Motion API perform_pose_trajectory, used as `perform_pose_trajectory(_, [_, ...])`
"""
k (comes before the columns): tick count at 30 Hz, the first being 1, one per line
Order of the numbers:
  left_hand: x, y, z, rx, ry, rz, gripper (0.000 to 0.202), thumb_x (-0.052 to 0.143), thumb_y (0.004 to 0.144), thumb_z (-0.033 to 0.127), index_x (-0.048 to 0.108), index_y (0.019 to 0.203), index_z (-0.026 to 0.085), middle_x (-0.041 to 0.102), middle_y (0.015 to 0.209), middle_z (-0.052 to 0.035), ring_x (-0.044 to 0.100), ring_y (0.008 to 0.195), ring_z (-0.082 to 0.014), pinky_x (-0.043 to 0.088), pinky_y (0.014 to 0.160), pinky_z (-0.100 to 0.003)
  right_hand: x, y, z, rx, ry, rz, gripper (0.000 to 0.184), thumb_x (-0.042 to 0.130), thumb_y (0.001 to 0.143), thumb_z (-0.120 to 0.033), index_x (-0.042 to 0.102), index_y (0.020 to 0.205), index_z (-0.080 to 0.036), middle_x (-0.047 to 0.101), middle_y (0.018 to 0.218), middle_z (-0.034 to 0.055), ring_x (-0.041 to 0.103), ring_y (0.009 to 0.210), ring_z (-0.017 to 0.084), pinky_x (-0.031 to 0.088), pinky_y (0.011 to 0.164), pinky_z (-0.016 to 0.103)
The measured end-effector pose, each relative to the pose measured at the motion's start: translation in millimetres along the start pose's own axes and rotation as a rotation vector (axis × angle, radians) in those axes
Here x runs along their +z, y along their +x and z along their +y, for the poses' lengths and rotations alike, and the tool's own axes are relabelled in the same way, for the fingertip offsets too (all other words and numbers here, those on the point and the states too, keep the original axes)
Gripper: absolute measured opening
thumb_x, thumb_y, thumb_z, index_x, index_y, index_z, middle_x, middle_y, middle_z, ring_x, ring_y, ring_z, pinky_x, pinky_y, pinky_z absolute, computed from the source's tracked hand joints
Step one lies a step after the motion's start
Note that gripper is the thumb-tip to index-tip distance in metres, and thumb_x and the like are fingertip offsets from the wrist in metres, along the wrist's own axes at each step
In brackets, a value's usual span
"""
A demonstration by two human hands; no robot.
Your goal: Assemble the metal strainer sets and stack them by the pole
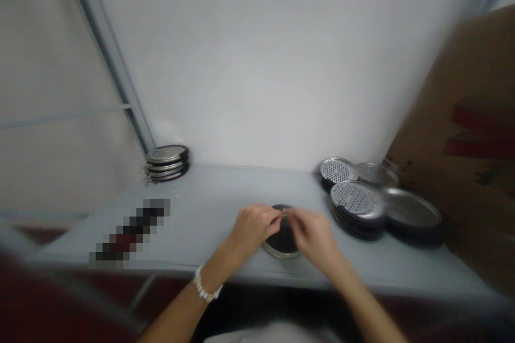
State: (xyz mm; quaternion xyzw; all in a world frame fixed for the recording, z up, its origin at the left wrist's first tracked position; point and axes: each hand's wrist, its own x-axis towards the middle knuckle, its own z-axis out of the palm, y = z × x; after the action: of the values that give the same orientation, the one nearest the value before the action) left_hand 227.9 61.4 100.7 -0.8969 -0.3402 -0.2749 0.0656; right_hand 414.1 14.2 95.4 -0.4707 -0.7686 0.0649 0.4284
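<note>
In front of me a dark round disc point(281, 241) with a metal rim lies near the table's front edge. My left hand point(255, 222) and my right hand point(311, 230) meet over its far edge, each with its fingers pinched together. A small shiny metal piece point(284, 213) shows between the fingertips; its exact kind is too small and blurred to tell. The fingers partly cover the disc. A bracelet of white beads point(206, 288) circles my left wrist.
Round metal perforated plates with dark rims are stacked at the back left point(167, 154). More perforated plates point(356, 198) and a larger round plate point(414, 209) stand to the right, beside a brown cardboard box point(462, 91). A pixelated object point(126, 236) lies left; a white wall point(249, 64) rises behind.
</note>
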Motion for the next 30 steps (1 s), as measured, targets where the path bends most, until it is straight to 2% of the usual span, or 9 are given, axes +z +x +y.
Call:
perform_pose_trajectory(7, [5.1, -2.6, -1.8, 0.014, 0.011, 0.018, 0.012, 0.065, 0.094, 0.02, 0.074, 0.086, 0.02, 0.077, 0.078, -0.0024, 0.07, 0.072, -0.0162, 0.046, 0.069, -0.025, -0.5, 0.4, -1.3, 0.035, 0.028, -0.025, 0.027, 0.047, 0.095, -0.015, 0.073, 0.103, -0.02, 0.08, 0.098, 0.0082, 0.076, 0.086, 0.024, 0.057, 0.076, 0.031])
perform_pose_trajectory(11, [5.0, -1.3, 0.3, -0.048, -0.074, 0.003, 0.01, 0.067, 0.092, 0.018, 0.076, 0.088, 0.02, 0.079, 0.083, -0.0031, 0.071, 0.075, -0.0171, 0.048, 0.071, -0.025, -0.8, 0.3, -1.0, 0.083, 0.068, -0.019, 0.024, 0.048, 0.095, -0.017, 0.072, 0.102, -0.02, 0.079, 0.089, 0.0061, 0.075, 0.076, 0.023, 0.055, 0.069, 0.029])
perform_pose_trajectory(17, [-4.7, 5.8, 2.9, -0.233, -0.528, 0.009, 0.011, 0.065, 0.089, 0.018, 0.076, 0.084, 0.019, 0.077, 0.085, -0.002, 0.068, 0.078, -0.0152, 0.05, 0.073, -0.023, -5.0, 3.3, -4.9, 0.08, 0.149, 0.064, 0.021, 0.049, 0.099, -0.024, 0.07, 0.095, -0.021, 0.076, 0.079, 0.0038, 0.073, 0.07, 0.021, 0.054, 0.066, 0.028])
perform_pose_trajectory(22, [-6.5, 7.5, -1.2, -0.32, -0.929, -0.072, 0.015, 0.067, 0.088, 0.028, 0.074, 0.086, 0.015, 0.076, 0.082, -0.0034, 0.068, 0.076, -0.0156, 0.052, 0.072, -0.024, -9.3, 7.0, -11.1, 0.127, 0.28, 0.109, 0.022, 0.053, 0.099, -0.029, 0.071, 0.09, -0.021, 0.077, 0.079, 0.004, 0.073, 0.074, 0.021, 0.056, 0.067, 0.028])
perform_pose_trajectory(25, [-4.0, 7.2, -2.9, -0.36, -1.019, -0.077, 0.016, 0.07, 0.085, 0.029, 0.074, 0.081, 0.014, 0.077, 0.081, -0.0046, 0.069, 0.076, -0.0164, 0.053, 0.075, -0.026, -10.2, 7.9, -11.8, 0.148, 0.326, 0.067, 0.02, 0.055, 0.098, -0.031, 0.071, 0.091, -0.02, 0.077, 0.078, 0.0037, 0.073, 0.073, 0.02, 0.056, 0.069, 0.028])
perform_pose_trajectory(30, [-4.3, 8.0, -2.2, -0.405, -0.929, 0.006, 0.014, 0.072, 0.083, 0.027, 0.075, 0.077, 0.015, 0.076, 0.075, -0.0025, 0.068, 0.071, -0.0157, 0.053, 0.071, -0.025, -8.2, 7.2, -11.1, 0.172, 0.28, -0.081, 0.023, 0.052, 0.1, -0.03, 0.066, 0.086, -0.02, 0.073, 0.072, 0.0018, 0.069, 0.066, 0.018, 0.049, 0.062, 0.025])
